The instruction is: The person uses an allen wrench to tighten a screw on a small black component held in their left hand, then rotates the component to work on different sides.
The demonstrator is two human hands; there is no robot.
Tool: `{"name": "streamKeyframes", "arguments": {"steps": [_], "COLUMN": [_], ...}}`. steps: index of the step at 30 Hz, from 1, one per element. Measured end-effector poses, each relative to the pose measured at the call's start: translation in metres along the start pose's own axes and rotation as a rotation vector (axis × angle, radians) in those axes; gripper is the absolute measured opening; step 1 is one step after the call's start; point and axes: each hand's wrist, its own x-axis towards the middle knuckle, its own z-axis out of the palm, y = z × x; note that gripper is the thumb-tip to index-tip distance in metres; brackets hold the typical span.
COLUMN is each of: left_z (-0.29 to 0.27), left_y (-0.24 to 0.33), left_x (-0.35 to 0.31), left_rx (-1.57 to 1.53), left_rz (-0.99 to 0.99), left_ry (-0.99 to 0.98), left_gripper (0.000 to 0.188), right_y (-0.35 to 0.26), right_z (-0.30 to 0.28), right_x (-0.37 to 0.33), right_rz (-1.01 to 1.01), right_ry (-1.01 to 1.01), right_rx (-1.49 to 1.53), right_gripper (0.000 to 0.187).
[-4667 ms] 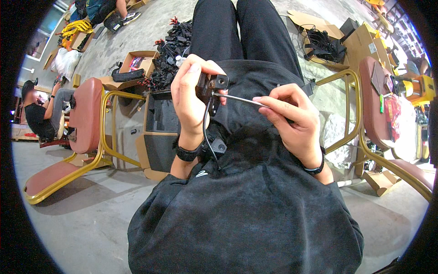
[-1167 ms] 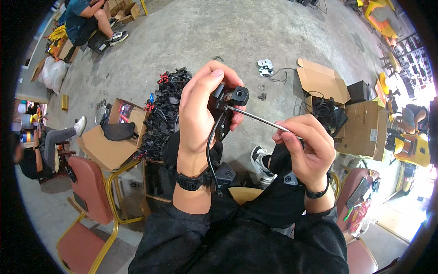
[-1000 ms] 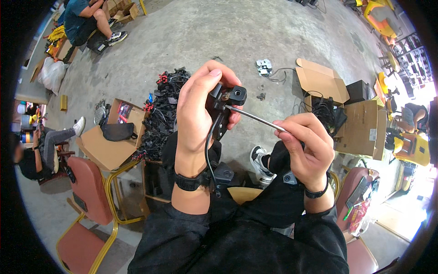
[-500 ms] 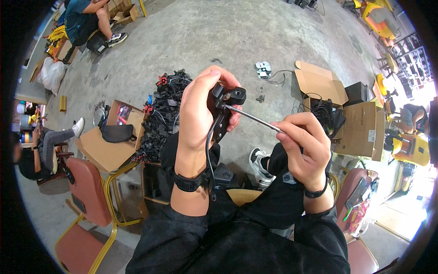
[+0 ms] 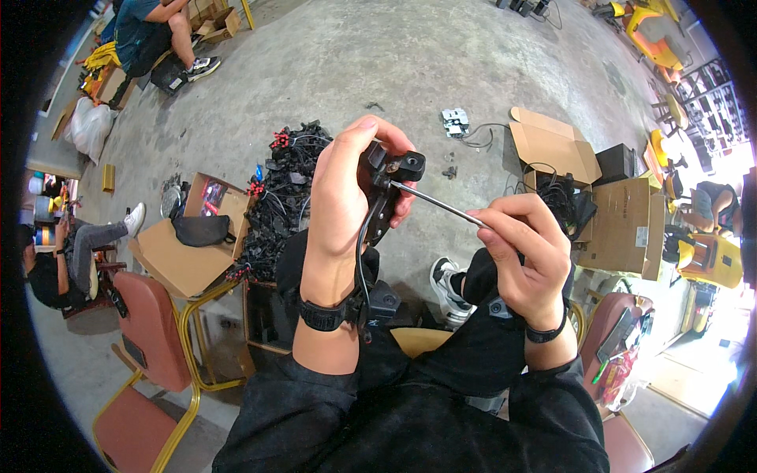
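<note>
My left hand is wrapped round a black plastic device with a block-shaped top and small metal parts. From it a black cable runs down past my wrist. Between the thumb and fingers of my right hand is the shaft of a thin metal screwdriver. Its tip meets the device just below the block; whether it sits in a screw is too small to tell. The handle end is hidden in my right palm.
A heap of black parts and cables lies to the left, beside an open cardboard box. Another box with cables stands at the right. Chairs flank me. A seated person is at the far left.
Almost nothing differs. My hands, the device and the screwdriver stay in nearly the same place, with the tip still against the device.
</note>
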Motion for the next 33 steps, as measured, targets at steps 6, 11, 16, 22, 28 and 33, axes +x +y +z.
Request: {"name": "streamKeyframes", "arguments": {"steps": [6,11,16,22,28,33], "left_z": [0.001,0.001,0.000,-0.001,-0.006,0.001], "left_y": [0.000,0.001,0.000,-0.001,0.005,0.004], "left_x": [0.000,0.000,0.000,0.000,-0.002,-0.003], "left_rx": [-0.021,-0.040,0.008,0.106,0.191,0.203], "left_rz": [-0.035,-0.052,-0.073,-0.057,0.000,0.000], "left_ry": [0.017,0.026,0.031,0.011,-0.032,-0.048], "left_gripper": [0.038,0.039,0.041,0.042,0.038,0.029], "right_y": [0.001,0.002,-0.002,0.000,0.000,0.005], "right_z": [-0.001,-0.001,0.000,-0.002,0.000,-0.001], "right_x": [0.001,-0.001,-0.002,-0.005,-0.001,-0.004], "right_rz": [0.000,0.016,-0.076,-0.169,-0.196,0.239], "right_ry": [-0.010,-0.021,-0.002,0.013,-0.014,-0.070], "right_rx": [-0.005,0.015,-0.100,-0.183,-0.168,0.157], "right_gripper": [0.022,0.023,0.030,0.034,0.028,0.017]}}
